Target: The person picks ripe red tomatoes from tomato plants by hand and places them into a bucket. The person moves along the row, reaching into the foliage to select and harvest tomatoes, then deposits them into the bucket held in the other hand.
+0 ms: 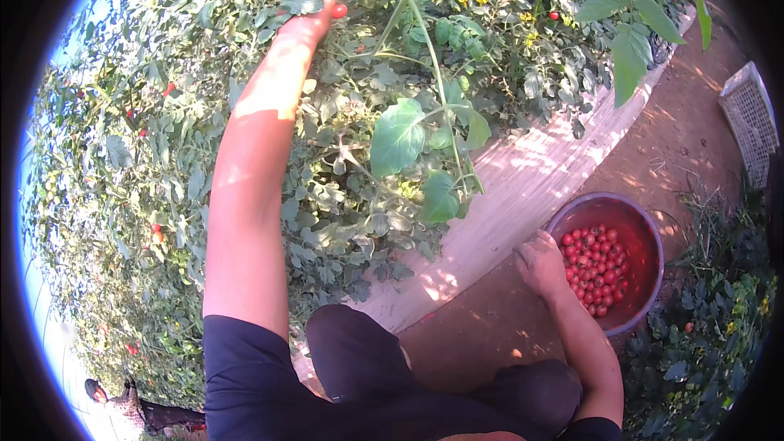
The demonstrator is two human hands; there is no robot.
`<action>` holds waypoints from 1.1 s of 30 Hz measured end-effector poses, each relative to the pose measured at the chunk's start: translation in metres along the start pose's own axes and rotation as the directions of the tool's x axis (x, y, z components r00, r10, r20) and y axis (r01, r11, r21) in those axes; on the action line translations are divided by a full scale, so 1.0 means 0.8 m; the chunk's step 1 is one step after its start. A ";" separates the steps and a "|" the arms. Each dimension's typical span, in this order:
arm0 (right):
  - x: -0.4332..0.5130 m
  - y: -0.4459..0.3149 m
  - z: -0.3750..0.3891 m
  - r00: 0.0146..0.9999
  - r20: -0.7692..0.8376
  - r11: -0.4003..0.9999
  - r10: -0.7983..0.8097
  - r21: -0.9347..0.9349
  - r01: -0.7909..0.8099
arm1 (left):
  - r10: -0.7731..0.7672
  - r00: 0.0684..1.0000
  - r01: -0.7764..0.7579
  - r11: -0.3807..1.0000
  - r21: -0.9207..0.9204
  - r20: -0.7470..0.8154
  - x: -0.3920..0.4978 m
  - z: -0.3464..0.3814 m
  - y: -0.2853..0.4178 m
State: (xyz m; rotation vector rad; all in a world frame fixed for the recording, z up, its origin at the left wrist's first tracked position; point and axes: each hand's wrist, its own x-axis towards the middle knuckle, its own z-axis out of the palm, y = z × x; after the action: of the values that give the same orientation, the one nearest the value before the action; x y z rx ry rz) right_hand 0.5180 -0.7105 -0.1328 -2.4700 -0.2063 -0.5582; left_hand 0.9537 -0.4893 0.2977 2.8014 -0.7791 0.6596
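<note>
My left hand (317, 17) reaches far forward into the leafy tomato plants (245, 73). A red cherry tomato (339, 11) shows right at its fingers. A leaf (302, 2) covers part of the hand, so its grip is hidden. On the other side, my right hand (542, 266) is at the left rim of a round tub (650, 226), its fingers curled on the outer side. Whether it grips the rim cannot be made out. Many red cherry tomatoes (594, 269) lie inside the tub, mostly toward its left.
A pale sheet strip (508, 190) borders the plants beside the bare soil path (484, 318). A white plastic crate (748, 116) lies at the far right. Overhead, a tomato stem (435, 67) hangs close to the view. Another person (131, 407) is at the lower left.
</note>
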 end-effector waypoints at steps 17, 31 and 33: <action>0.011 -0.009 0.000 0.999 -0.046 0.996 -0.022 0.083 0.026 | 0.040 0.999 -0.034 0.936 -0.351 0.012 -0.008 -0.026 0.012; 0.017 -0.014 -0.004 0.997 -0.068 0.995 -0.037 0.086 0.043 | 0.220 0.975 -0.208 0.956 0.206 -0.038 -0.030 -0.015 -0.022; 0.016 -0.013 -0.004 0.997 -0.066 0.996 -0.036 0.085 0.042 | 0.179 0.983 -0.164 0.944 0.285 -0.028 -0.034 0.003 -0.038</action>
State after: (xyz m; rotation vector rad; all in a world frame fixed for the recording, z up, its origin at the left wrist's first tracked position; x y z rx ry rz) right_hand 0.5258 -0.7037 -0.1190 -2.3652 -0.2478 -0.6316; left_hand 0.9496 -0.4515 0.2824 2.9735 -0.9998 0.9405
